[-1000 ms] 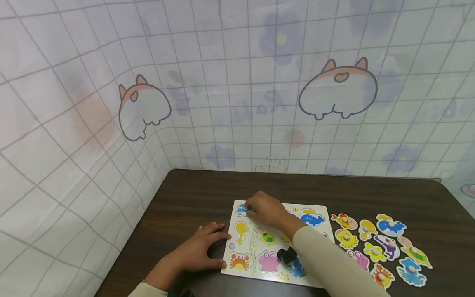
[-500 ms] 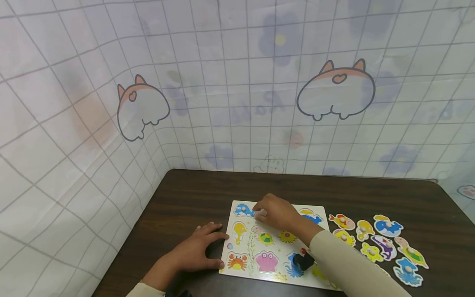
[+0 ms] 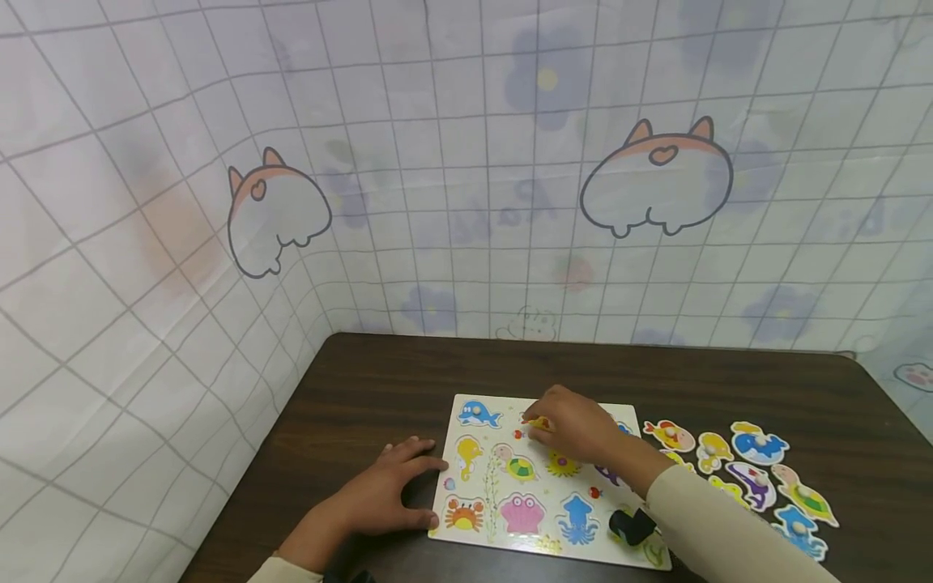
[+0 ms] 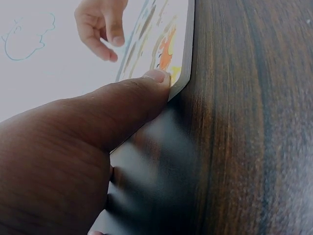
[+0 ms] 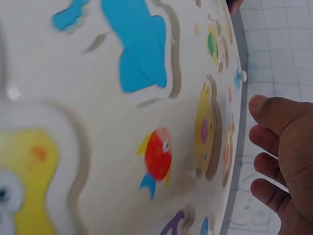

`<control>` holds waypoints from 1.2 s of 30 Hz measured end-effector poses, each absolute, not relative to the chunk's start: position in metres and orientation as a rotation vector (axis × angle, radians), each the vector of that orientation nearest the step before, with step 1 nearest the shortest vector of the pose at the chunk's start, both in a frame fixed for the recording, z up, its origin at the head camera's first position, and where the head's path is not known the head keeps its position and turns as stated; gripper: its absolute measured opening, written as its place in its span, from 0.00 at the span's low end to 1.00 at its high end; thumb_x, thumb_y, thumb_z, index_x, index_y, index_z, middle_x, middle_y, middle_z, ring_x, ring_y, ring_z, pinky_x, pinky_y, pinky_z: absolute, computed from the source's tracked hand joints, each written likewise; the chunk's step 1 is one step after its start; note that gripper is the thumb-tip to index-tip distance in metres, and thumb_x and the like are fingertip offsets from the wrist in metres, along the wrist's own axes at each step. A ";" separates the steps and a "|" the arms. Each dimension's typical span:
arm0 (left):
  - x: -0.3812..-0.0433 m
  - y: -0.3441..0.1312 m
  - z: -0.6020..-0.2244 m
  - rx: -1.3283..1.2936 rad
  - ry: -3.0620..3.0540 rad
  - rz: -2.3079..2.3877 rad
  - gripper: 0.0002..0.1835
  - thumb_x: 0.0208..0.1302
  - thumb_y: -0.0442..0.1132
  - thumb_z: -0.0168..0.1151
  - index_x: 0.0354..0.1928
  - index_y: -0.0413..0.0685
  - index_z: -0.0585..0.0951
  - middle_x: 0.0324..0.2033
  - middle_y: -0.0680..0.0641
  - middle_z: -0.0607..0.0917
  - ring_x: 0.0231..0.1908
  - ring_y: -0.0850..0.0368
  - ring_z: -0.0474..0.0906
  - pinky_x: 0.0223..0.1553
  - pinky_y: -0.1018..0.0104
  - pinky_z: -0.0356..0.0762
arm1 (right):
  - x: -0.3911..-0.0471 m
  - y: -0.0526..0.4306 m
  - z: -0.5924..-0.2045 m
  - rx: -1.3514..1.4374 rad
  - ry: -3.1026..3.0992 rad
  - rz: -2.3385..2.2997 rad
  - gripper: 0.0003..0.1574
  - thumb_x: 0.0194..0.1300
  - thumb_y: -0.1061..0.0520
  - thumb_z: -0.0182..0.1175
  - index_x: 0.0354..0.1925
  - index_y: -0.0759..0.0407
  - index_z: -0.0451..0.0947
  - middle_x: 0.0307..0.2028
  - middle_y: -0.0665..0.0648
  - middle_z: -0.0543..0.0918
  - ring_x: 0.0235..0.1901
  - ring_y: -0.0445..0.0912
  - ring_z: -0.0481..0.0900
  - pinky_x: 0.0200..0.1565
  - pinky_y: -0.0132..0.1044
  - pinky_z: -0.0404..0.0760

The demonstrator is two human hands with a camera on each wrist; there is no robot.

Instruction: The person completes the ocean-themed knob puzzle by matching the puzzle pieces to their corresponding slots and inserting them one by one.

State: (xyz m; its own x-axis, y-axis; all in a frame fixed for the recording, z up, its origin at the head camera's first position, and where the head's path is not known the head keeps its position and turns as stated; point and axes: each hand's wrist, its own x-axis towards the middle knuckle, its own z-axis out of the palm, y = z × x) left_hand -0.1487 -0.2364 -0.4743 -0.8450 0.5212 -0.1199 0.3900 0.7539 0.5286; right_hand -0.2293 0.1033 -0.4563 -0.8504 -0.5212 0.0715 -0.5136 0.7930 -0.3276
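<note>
A white puzzle board (image 3: pixel 550 490) with sea-animal recesses lies on the dark wood table. My left hand (image 3: pixel 389 490) is spread at its left side, the thumb resting on the near-left corner, as the left wrist view also shows. Over the board's upper middle hovers my right hand (image 3: pixel 576 425), fingers loosely bent and holding nothing. In the right wrist view that hand (image 5: pixel 288 152) has a gap between thumb and fingers. A blue dolphin piece (image 3: pixel 477 413) with a knob sits in the top-left recess; its white knob (image 5: pixel 243 76) stands up in the right wrist view.
Right of the board lie several loose knobbed pieces, including a red-and-yellow fish (image 3: pixel 669 436), a blue whale (image 3: pixel 760 445), a turtle (image 3: pixel 805 495) and a blue squid (image 3: pixel 798 528). A patterned white curtain (image 3: pixel 452 202) hangs behind the table.
My right hand has let go of the dolphin piece in the top-left recess and moved right across the board. The left hand stays in place.
</note>
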 end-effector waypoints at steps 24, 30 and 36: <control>-0.146 -0.235 -0.472 0.709 2.689 0.746 0.38 0.58 0.64 0.73 0.69 0.61 0.76 0.76 0.46 0.63 0.77 0.38 0.50 0.74 0.33 0.43 | -0.218 0.163 -0.456 -0.829 3.012 -0.591 0.19 0.65 0.47 0.72 0.53 0.48 0.87 0.47 0.48 0.83 0.49 0.47 0.80 0.50 0.51 0.84; -0.146 -0.236 -0.473 0.707 2.682 0.743 0.39 0.58 0.63 0.73 0.70 0.61 0.75 0.76 0.45 0.63 0.77 0.38 0.50 0.73 0.32 0.43 | -0.215 0.173 -0.454 -0.785 2.997 -0.656 0.19 0.66 0.47 0.71 0.53 0.49 0.87 0.49 0.52 0.82 0.50 0.50 0.82 0.49 0.52 0.84; -0.148 -0.236 -0.473 0.713 2.683 0.738 0.39 0.58 0.64 0.73 0.70 0.62 0.75 0.76 0.46 0.63 0.77 0.37 0.50 0.73 0.32 0.43 | -0.215 0.185 -0.452 -0.724 2.998 -0.690 0.19 0.65 0.49 0.72 0.53 0.50 0.87 0.50 0.53 0.82 0.47 0.51 0.82 0.47 0.50 0.86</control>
